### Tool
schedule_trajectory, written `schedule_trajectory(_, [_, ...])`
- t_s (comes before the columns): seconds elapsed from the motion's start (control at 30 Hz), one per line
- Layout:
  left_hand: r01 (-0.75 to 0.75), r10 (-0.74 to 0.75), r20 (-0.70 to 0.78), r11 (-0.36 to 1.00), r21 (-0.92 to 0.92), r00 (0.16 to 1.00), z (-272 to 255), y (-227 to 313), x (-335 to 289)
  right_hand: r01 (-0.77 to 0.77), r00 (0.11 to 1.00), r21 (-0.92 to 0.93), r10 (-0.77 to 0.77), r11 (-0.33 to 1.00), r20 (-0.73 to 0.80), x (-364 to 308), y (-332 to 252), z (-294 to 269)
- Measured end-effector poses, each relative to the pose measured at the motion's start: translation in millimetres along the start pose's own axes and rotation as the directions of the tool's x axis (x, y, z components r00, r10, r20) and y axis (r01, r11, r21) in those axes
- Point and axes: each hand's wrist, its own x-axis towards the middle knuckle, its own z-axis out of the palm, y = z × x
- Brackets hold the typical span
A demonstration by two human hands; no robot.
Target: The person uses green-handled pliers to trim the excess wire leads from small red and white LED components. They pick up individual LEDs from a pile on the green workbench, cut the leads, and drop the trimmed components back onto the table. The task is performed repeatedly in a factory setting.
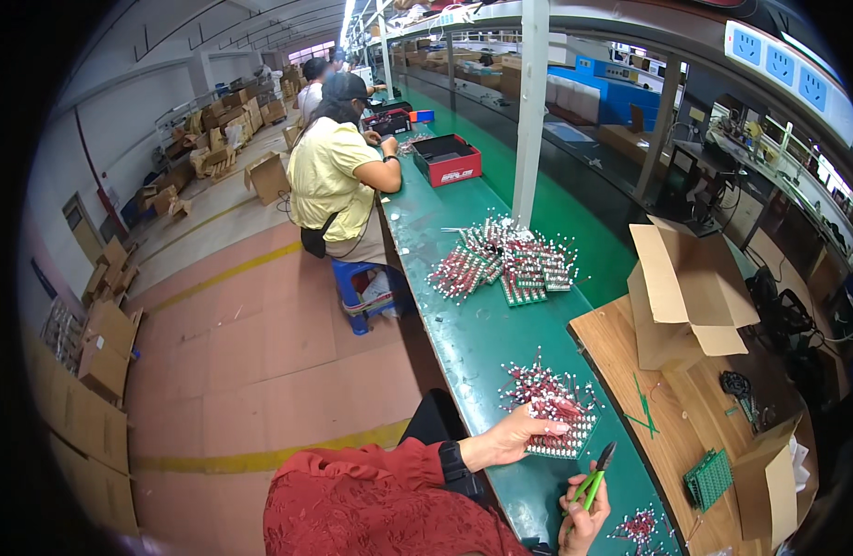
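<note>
Circuit board (567, 443) partly hidden by left fingers (549, 427), red wires (543, 382)

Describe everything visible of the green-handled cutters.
The green-handled cutters have two slim, bright green, plastic-looking handles, slightly spread, and a dark, metallic-looking head. The right hand grips the handles, holding the tool over the green bench with its head slanting up and rightward. Whether the blades meet is too small to tell.

In the lower right, the cutters (599, 470) pair metal blades (607, 454) with smooth plastic handles (593, 491). The green worktop (468, 343) looks faintly glossy; above, a wood-grained worktop (610, 335) carries a matt cardboard carton (666, 335).
</note>
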Motion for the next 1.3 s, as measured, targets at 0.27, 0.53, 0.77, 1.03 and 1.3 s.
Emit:
schedule_trajectory(0.27, [-0.101,0.105,-0.057,0.992,0.082,0.993,7.1,3.4,0.7,-0.008,1.000,-0.062,0.007,0.998,-0.022,1.4,-5.9,3.2])
schedule_trajectory(0.53, [-0.190,0.207,-0.071,0.963,0.188,0.976,5.8,0.9,1.9,0.060,0.998,-0.134,-0.064,0.989,-0.029,-0.8,-3.5,8.3])
schedule_trajectory(0.77, [-0.276,0.293,-0.027,0.925,0.262,0.956,4.1,-6.0,1.7,0.092,0.994,-0.226,-0.103,0.970,-0.035,0.3,-5.7,12.5])
schedule_trajectory(1.03, [-0.319,0.338,0.000,0.888,0.331,0.941,4.8,-4.0,0.3,0.110,0.992,-0.255,-0.121,0.961,-0.026,1.2,1.5,7.3])
schedule_trajectory(1.3, [-0.324,0.358,-0.066,0.898,0.298,0.932,2.8,0.7,-2.2,0.096,0.993,-0.269,-0.111,0.958,-0.038,1.0,1.9,8.3])
